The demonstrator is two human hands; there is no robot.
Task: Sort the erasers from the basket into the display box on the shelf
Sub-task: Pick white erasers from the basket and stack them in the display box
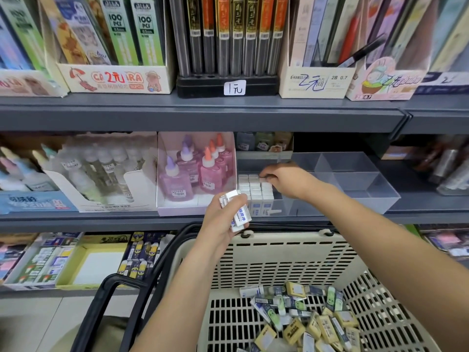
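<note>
A clear divided display box (360, 184) sits on the middle shelf. Its left compartment holds rows of white erasers (255, 190) standing on end. My right hand (284, 177) reaches into that compartment and pinches one white eraser (264, 178) at the back row. My left hand (223, 219) hovers in front of the shelf edge and grips a small stack of white erasers (237, 212) with blue sleeves. Below, a beige plastic basket (284, 257) with black handles holds several loose erasers (307, 318), white, yellow and green-labelled.
Pink and purple glue bottles (195, 171) stand in a box left of the display box. The display box's right compartments show nothing inside. The upper shelf (203, 110) overhangs closely. Stationery boxes (88, 257) fill the lower shelf at the left.
</note>
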